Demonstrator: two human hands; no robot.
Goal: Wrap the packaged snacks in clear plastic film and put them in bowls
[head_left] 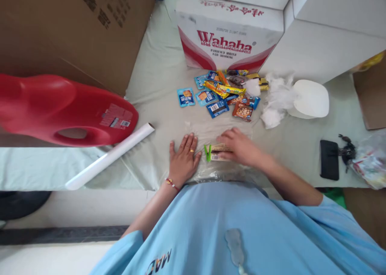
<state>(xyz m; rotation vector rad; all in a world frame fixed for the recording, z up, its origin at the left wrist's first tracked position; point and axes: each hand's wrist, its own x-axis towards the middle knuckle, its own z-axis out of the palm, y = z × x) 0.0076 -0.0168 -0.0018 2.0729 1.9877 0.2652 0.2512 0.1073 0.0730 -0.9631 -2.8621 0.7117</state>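
My left hand (pixel 183 159) lies flat on the cloth-covered table, fingers spread, at the edge of a sheet of clear plastic film (pixel 208 174). Just to its right is a small beige snack packet (pixel 216 156) with bright green ends and a barcode. My right hand (pixel 239 146), slightly blurred, grips that packet from the right, thumb on the near side and fingers over the far side. Part of the packet is hidden under this hand. Beyond both hands is a pile of wrapped snacks, with blue packets (pixel 218 109), yellow bars (pixel 230 90) and a brown cookie packet (pixel 242 111).
A white-and-red water carton (pixel 229 37) stands behind the snacks. On the left are a red jug (pixel 81 102), a white roll (pixel 110 156) and a large cardboard box (pixel 69 33). Crumpled clear plastic (pixel 276 96), a white tub (pixel 312 98) and a black phone (pixel 329 159) lie right.
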